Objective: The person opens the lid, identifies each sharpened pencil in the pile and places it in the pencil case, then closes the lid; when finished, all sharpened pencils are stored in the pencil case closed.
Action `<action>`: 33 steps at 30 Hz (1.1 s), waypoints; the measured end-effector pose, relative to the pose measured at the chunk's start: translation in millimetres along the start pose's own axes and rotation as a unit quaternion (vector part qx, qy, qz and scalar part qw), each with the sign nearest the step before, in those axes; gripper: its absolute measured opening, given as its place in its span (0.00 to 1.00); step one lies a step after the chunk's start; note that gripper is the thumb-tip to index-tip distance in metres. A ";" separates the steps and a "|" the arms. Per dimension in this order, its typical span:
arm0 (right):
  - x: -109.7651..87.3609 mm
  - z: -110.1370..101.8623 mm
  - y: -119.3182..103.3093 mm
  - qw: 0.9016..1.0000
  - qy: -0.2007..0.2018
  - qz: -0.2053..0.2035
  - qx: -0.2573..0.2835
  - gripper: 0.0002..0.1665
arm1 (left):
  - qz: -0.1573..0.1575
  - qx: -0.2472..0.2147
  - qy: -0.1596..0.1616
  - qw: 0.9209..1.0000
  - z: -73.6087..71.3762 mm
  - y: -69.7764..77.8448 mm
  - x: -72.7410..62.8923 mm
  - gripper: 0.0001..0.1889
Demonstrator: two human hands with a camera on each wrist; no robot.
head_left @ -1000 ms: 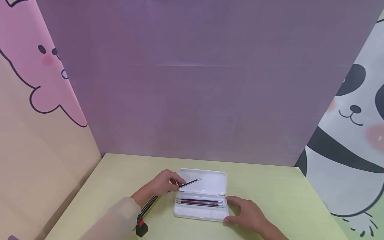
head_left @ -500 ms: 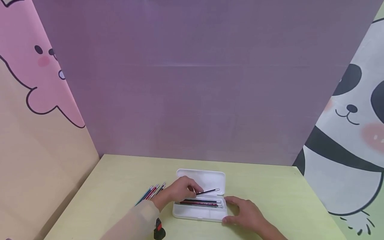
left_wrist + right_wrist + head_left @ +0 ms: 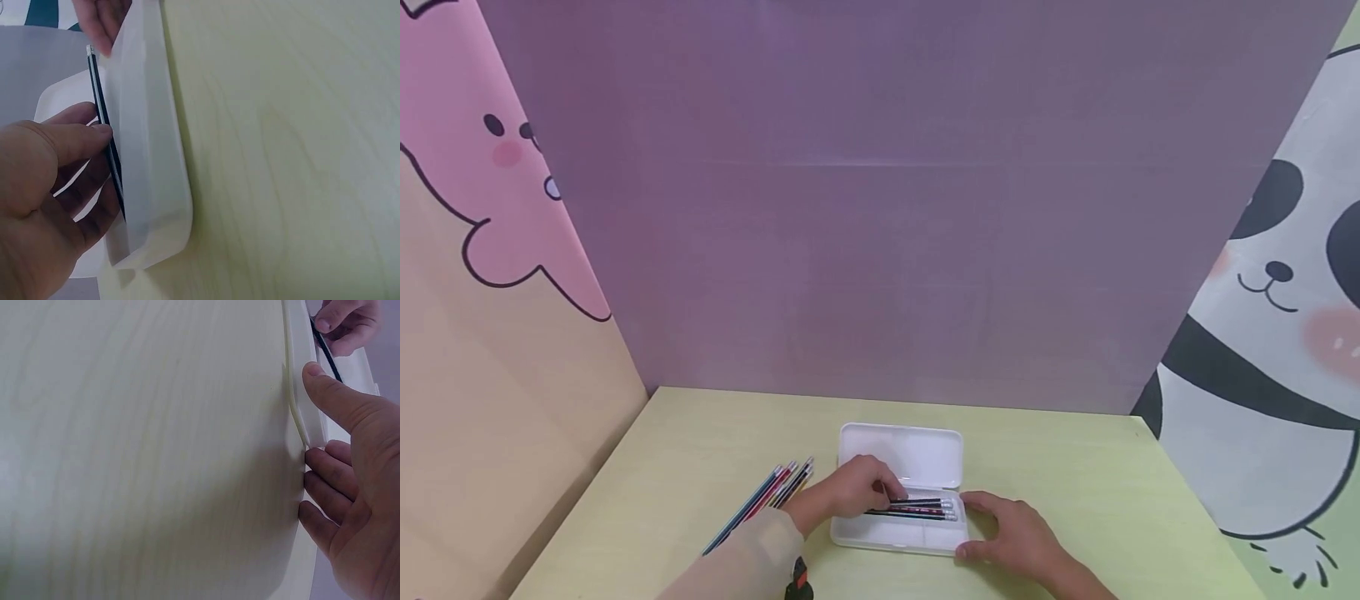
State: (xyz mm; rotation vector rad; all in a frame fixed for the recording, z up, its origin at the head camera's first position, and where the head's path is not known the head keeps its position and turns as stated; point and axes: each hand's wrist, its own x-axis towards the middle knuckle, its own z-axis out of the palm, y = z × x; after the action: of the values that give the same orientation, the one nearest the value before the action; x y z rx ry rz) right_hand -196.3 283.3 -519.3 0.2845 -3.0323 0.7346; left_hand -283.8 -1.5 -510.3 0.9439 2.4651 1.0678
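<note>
A white plastic pencil case lies open on the table, its lid folded back to the far side. Between thumb and fingers, my left hand pinches a dark striped pencil with a white eraser end, low inside the case. Several pencils lie lengthwise in the case, their left ends hidden behind that hand. My right hand holds the right end of the case, the thumb on the front corner and the other fingers round the end.
Left of the case, a bundle of several pencils lies slanted on the pale wooden table, partly covered by the left sleeve. A small black object with a red patch shows beside the sleeve. A purple panel stands behind the table.
My left hand has carried the pencil rightward from near the bundle, over the lid, and lowered it into the case. The right hand has stayed at the case's right end.
</note>
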 end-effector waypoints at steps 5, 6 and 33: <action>0.0 -1.1 1.0 1.000 0.006 -0.007 -0.003 0.46 | 0.019 0.054 -0.001 0.998 1.8 4.2 -0.6 0.13; 0.0 -1.2 1.2 1.000 0.006 -0.007 -0.004 0.46 | 0.021 0.067 -0.001 0.998 2.0 4.9 -0.6 0.13; 0.2 1.0 2.0 1.000 0.001 0.007 -0.005 0.48 | 0.001 0.036 0.017 0.999 -2.1 -5.7 -7.7 0.11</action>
State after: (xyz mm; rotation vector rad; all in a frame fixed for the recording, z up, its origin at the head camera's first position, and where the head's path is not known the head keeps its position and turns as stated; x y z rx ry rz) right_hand -196.8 284.6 -521.1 0.2612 -3.0384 0.7201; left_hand -281.7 -10.7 -513.0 0.9565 2.5472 1.0087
